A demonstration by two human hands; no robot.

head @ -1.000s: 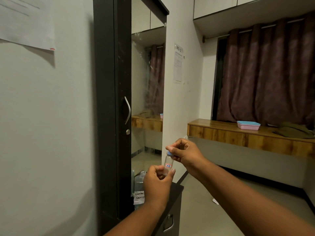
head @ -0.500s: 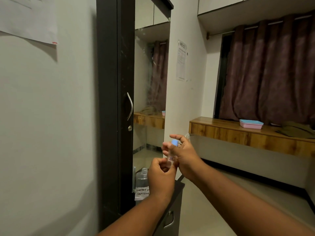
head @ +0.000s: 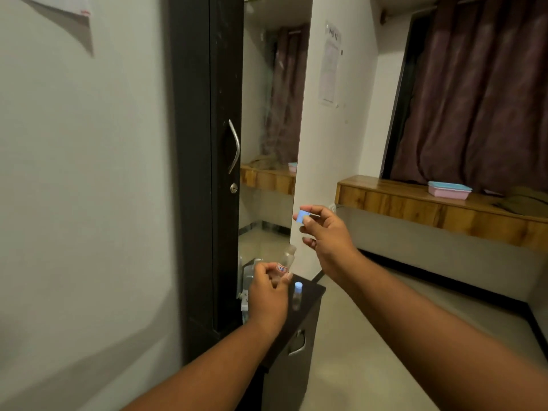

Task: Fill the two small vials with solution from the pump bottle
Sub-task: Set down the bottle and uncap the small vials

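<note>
Uncapped vial [head: 285,260] pinched low in left hand [head: 268,295], mouth tilted up and right, above the cabinet top's [head: 315,287] back edge. Blue cap [head: 303,217] gripped in right hand [head: 327,234], higher. Second capped vial [head: 297,295] upright just right of left hand; pump bottle [head: 247,277] behind it, nearer.
</note>
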